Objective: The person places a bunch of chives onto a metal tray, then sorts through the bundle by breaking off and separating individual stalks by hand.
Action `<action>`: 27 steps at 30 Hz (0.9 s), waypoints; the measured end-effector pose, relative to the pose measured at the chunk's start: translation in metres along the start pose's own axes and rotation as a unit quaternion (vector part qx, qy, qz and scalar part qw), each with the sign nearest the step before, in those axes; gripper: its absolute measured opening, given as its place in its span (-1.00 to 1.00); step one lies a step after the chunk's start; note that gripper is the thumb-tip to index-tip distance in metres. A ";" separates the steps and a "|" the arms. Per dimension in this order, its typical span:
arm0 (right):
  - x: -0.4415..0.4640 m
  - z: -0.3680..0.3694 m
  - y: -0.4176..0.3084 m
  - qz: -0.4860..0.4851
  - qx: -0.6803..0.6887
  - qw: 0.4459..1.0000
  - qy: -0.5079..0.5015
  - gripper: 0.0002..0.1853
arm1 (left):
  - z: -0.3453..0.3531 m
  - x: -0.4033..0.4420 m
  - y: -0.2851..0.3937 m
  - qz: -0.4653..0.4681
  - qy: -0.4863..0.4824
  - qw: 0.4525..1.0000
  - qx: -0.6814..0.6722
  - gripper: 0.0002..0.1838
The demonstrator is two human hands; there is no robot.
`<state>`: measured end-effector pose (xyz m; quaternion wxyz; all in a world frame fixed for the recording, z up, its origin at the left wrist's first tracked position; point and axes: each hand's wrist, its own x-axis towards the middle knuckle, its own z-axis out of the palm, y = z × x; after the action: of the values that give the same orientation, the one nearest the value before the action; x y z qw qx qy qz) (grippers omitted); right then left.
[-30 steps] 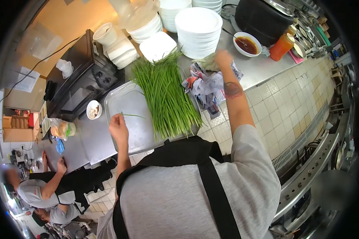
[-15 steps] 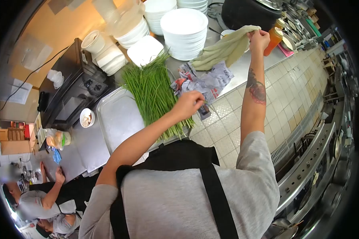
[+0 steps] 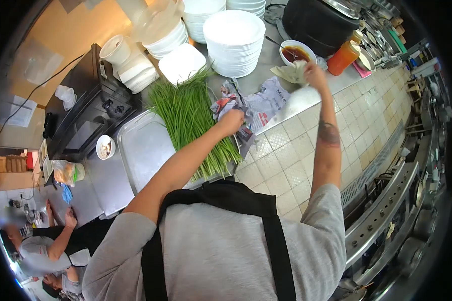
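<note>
My left hand [image 3: 231, 122] is closed on the near end of a crumpled sheet of newspaper [image 3: 267, 102], beside a thick bundle of long green chives [image 3: 186, 118]. The chives lie across a metal tray [image 3: 144, 150]. Over at the counter's right edge, my right hand [image 3: 315, 76], a little blurred, grips a pale green cloth [image 3: 289, 73], which is bunched on the counter. Just behind the cloth stands a white bowl [image 3: 312, 46] of dark reddish sauce with a spoon in it.
Stacked white plates [image 3: 234, 42] and a square white dish [image 3: 182, 67] stand at the back. An orange sauce bottle [image 3: 343, 58] is beside a large black pot [image 3: 314, 25]. A small white bowl [image 3: 105, 147] sits left of the tray. Two people [image 3: 47, 251] work at far left.
My right hand has lowered the raised, spread cloth onto the counter, where it bunches up and uncovers the sauce bowl. My left hand has moved left and down, closing on the newspaper.
</note>
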<state>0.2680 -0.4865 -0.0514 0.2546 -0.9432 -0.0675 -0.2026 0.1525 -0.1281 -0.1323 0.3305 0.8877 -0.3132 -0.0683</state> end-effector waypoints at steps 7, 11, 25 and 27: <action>-0.077 0.038 -0.086 -0.036 0.048 0.998 -0.027 -0.69 | -0.032 0.034 0.015 -0.053 0.118 0.991 -0.040 -0.90; -0.107 0.035 -0.172 -0.057 0.104 0.986 0.116 -0.77 | -0.039 0.054 0.038 -0.081 0.245 0.963 0.081 -0.91; -0.125 0.103 -0.156 -0.079 0.051 0.981 -0.169 -0.62 | -0.105 -0.062 0.036 -0.056 0.223 0.963 -0.140 -0.66; -0.121 0.085 -0.170 -0.079 0.056 0.989 -0.116 -0.68 | -0.124 -0.116 0.025 -0.190 0.269 0.934 -0.137 -0.75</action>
<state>0.1479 -0.3005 -0.0919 0.2805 -0.9364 -0.1818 -0.1068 0.0880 -0.0054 -0.0307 0.5012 0.8621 -0.0257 0.0694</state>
